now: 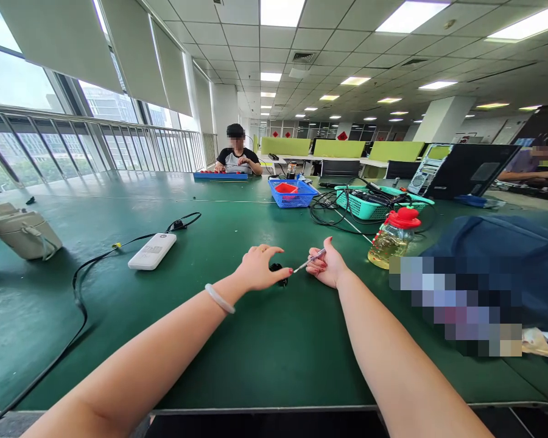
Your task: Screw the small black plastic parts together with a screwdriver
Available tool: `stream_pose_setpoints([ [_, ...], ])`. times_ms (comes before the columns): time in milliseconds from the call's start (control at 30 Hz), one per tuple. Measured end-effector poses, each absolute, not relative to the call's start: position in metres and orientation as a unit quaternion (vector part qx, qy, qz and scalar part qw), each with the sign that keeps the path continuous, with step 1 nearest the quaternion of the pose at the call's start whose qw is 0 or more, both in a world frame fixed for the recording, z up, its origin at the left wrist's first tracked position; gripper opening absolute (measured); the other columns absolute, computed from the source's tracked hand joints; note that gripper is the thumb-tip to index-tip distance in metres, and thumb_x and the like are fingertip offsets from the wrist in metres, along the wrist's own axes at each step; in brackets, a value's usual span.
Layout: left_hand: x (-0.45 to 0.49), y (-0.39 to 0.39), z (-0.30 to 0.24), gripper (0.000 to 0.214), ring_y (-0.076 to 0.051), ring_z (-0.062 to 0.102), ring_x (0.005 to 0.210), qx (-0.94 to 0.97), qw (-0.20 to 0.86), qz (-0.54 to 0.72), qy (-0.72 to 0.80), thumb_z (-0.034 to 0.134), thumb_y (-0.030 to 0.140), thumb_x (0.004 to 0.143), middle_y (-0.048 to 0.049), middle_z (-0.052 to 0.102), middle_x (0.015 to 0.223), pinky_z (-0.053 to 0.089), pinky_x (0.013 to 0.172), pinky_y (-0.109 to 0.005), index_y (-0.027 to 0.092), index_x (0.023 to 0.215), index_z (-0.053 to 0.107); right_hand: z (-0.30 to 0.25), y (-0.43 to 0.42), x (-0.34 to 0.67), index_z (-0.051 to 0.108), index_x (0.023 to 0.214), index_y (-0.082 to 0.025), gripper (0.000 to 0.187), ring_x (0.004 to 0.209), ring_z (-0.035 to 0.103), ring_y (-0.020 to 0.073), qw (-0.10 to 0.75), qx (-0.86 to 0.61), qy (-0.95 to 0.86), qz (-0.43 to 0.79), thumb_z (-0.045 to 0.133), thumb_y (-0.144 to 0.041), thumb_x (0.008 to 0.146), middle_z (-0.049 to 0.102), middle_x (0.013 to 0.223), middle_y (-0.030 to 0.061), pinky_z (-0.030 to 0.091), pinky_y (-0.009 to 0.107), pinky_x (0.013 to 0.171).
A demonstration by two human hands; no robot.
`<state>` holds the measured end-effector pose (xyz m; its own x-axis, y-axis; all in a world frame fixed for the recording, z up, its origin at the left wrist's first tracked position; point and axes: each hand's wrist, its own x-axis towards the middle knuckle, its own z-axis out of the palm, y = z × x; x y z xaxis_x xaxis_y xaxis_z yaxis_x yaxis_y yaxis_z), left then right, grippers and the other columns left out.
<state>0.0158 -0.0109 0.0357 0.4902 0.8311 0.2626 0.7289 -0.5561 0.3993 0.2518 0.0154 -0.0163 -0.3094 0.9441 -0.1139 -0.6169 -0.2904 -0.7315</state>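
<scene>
My left hand point(258, 267) rests on the green table point(237, 347) with its fingers pinched on a small black part point(279, 271). A pale bangle sits on that wrist. My right hand point(327, 265) is closed round a thin screwdriver point(309, 261) with a clear handle. The screwdriver's tip points left and down at the black part. Both hands are close together near the table's middle.
A white power bank point(152, 250) with a black cable point(80, 286) lies to the left. A beige bag point(22, 231) sits far left. A red-capped bottle point(393, 238), a dark blue bag point(497, 267), blue point(293, 193) and teal point(369, 204) baskets stand right and behind. Two people sit at the far side.
</scene>
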Motion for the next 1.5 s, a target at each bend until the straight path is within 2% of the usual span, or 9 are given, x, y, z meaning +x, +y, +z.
stream_pose_setpoints([
  [67, 0.021, -0.015, 0.022, 0.075, -0.036, 0.035, 0.132, 0.85, 0.103, 0.172, 0.488, 0.055, 0.071, 0.073, -0.0099, 0.045, 0.143, 0.029, 0.106, -0.058, 0.032, 0.137, 0.045, -0.016, 0.016, 0.252, 0.04, 0.055, -0.021, 0.069, 0.034, 0.014, 0.0076, 0.516, -0.283, -0.293, 0.754, 0.014, -0.077, 0.084, 0.024, 0.035, -0.0067, 0.027, 0.021, 0.036],
  [167, 0.028, -0.021, 0.007, 0.069, -0.037, 0.033, 0.134, 0.838, 0.103, 0.136, 0.519, 0.047, 0.071, 0.078, -0.0101, 0.04, 0.146, 0.027, 0.105, -0.062, 0.034, 0.135, 0.045, -0.015, 0.015, 0.252, 0.039, 0.055, -0.021, 0.068, 0.035, 0.015, 0.008, 0.516, -0.285, -0.294, 0.752, 0.014, -0.078, 0.084, 0.025, 0.035, -0.0063, 0.026, 0.022, 0.037],
  [467, 0.016, -0.04, 0.008, 0.048, -0.031, 0.039, 0.127, 0.845, 0.106, 0.132, 0.507, 0.056, 0.05, 0.077, -0.0049, 0.054, 0.131, 0.033, 0.104, -0.054, 0.031, 0.121, 0.052, -0.015, 0.013, 0.251, 0.039, 0.056, -0.021, 0.067, 0.035, 0.018, 0.0087, 0.523, -0.283, -0.285, 0.752, 0.016, -0.076, 0.086, 0.027, 0.033, -0.0061, 0.033, 0.023, 0.043],
  [833, -0.115, -0.08, 0.012, 0.036, -0.03, 0.04, 0.131, 0.814, 0.098, 0.098, 0.564, 0.052, 0.042, 0.08, -0.0028, 0.05, 0.14, 0.035, 0.106, -0.051, 0.03, 0.114, 0.056, -0.016, 0.012, 0.249, 0.04, 0.058, -0.021, 0.066, 0.034, 0.024, 0.0087, 0.527, -0.266, -0.311, 0.745, 0.017, -0.077, 0.085, 0.031, 0.033, -0.0071, 0.046, 0.028, 0.057],
  [1000, -0.146, -0.089, 0.016, 0.064, -0.03, 0.033, 0.138, 0.81, 0.1, 0.105, 0.568, 0.055, 0.05, 0.08, -0.0052, 0.037, 0.151, 0.031, 0.111, -0.051, 0.034, 0.14, 0.039, -0.018, 0.014, 0.25, 0.037, 0.058, -0.022, 0.064, 0.034, 0.025, 0.0091, 0.518, -0.26, -0.324, 0.748, 0.019, -0.077, 0.084, 0.032, 0.034, -0.0077, 0.049, 0.031, 0.062],
  [1133, -0.123, -0.095, 0.014, 0.067, -0.035, 0.021, 0.143, 0.823, 0.12, 0.088, 0.548, 0.056, 0.056, 0.08, -0.0044, 0.025, 0.156, 0.028, 0.111, -0.057, 0.038, 0.142, 0.037, -0.019, 0.014, 0.25, 0.038, 0.058, -0.022, 0.063, 0.035, 0.026, 0.0092, 0.518, -0.255, -0.332, 0.746, 0.022, -0.077, 0.084, 0.032, 0.035, -0.008, 0.05, 0.032, 0.064],
  [1233, -0.102, -0.091, 0.007, 0.048, -0.037, 0.023, 0.142, 0.831, 0.114, 0.101, 0.536, 0.054, 0.055, 0.083, -0.0045, 0.034, 0.152, 0.028, 0.109, -0.061, 0.037, 0.127, 0.053, -0.019, 0.014, 0.25, 0.04, 0.058, -0.021, 0.064, 0.035, 0.026, 0.0087, 0.524, -0.257, -0.32, 0.746, 0.02, -0.076, 0.086, 0.032, 0.034, -0.0076, 0.05, 0.031, 0.065],
  [1300, -0.094, -0.085, 0.003, 0.033, -0.033, 0.032, 0.137, 0.841, 0.11, 0.123, 0.514, 0.052, 0.051, 0.086, -0.005, 0.046, 0.141, 0.03, 0.11, -0.057, 0.031, 0.111, 0.06, -0.019, 0.014, 0.25, 0.041, 0.058, -0.021, 0.066, 0.035, 0.025, 0.0083, 0.529, -0.261, -0.308, 0.746, 0.017, -0.074, 0.087, 0.031, 0.034, -0.0073, 0.05, 0.03, 0.065],
  [1500, -0.113, -0.065, 0.009, 0.024, -0.025, 0.053, 0.114, 0.852, 0.107, 0.153, 0.49, 0.049, 0.045, 0.087, -0.0058, 0.061, 0.116, 0.043, 0.1, -0.04, 0.024, 0.091, 0.059, -0.02, 0.016, 0.25, 0.042, 0.059, -0.022, 0.064, 0.035, 0.023, 0.0088, 0.524, -0.258, -0.307, 0.751, 0.02, -0.076, 0.085, 0.031, 0.035, -0.0077, 0.051, 0.032, 0.065],
])
